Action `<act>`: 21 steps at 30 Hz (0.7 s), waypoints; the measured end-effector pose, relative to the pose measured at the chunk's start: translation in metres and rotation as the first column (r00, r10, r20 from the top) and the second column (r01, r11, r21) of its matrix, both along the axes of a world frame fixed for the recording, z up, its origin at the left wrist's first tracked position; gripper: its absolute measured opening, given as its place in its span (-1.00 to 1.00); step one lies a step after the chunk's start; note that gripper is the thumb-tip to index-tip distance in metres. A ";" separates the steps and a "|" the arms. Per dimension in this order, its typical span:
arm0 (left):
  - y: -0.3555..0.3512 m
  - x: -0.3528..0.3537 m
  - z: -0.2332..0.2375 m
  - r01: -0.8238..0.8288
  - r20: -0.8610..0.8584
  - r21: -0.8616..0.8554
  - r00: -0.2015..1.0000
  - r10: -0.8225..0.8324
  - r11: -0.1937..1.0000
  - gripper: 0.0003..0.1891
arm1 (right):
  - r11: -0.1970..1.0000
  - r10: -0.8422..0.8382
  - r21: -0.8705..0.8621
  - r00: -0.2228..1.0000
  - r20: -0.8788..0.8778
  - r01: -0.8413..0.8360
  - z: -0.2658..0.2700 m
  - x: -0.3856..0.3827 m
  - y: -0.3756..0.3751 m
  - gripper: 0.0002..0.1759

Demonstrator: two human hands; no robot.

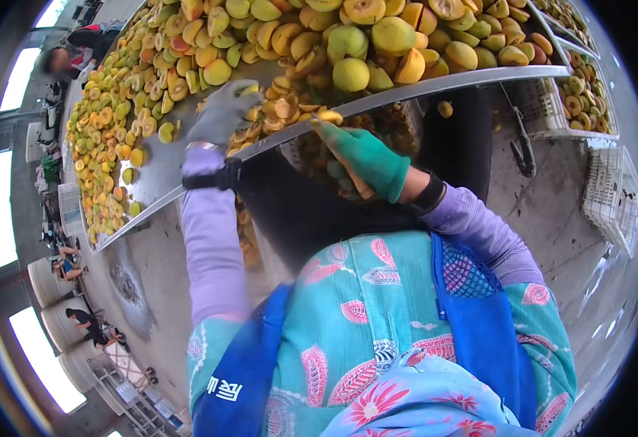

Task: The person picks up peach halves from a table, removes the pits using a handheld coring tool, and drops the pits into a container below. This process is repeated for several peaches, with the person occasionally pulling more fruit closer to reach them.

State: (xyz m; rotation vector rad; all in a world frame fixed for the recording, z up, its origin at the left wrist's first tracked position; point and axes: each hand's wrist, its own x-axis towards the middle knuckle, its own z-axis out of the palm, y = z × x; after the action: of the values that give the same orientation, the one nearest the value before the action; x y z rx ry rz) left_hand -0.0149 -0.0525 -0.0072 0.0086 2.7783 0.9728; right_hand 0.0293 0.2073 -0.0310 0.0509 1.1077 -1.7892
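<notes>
My left hand (224, 115), in a grey glove, is over the metal tabletop with its fingers curled around a yellow-green peach piece (250, 89), partly hidden by the glove. My right hand (370, 162), in a green glove, is closed at the table's near edge around a tool with a light wooden handle (363, 186); its working end is hidden. A yellow fruit slice (330, 116) lies by the right fingertips. Between my hands, cut pieces (281, 109) are heaped along the metal rim (406, 92). Whole and halved peaches (348, 44) are piled behind them.
Below the rim, between my knees, a container (395, 127) holds fruit pieces. White plastic crates (610, 193) stand at the right, one with fruit. A long dark-handled tool (522, 146) is near them. Other people (89, 325) sit far left beside large round tubs (47, 282).
</notes>
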 end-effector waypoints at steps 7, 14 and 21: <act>0.055 0.047 -0.015 -0.199 0.184 0.977 0.967 0.178 0.072 -0.57 | 0.894 0.129 0.321 0.506 -0.853 0.313 0.003 -0.010 -0.041 -0.48; 0.076 0.044 -0.020 -0.176 -0.263 0.574 0.885 0.384 0.799 -0.78 | 0.876 0.186 0.391 0.548 -0.815 0.283 0.003 -0.005 -0.034 -0.50; 0.090 0.041 0.002 -0.301 -0.121 0.658 0.863 0.491 0.690 -0.57 | 0.956 -0.025 0.183 0.682 -0.730 0.231 -0.027 0.002 -0.050 -0.46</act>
State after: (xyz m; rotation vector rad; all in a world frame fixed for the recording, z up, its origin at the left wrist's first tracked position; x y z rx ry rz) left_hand 0.0261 0.0372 -0.0052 -0.4159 2.5880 2.1359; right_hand 0.0318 0.1576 -0.0577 -0.4804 1.9533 -1.8111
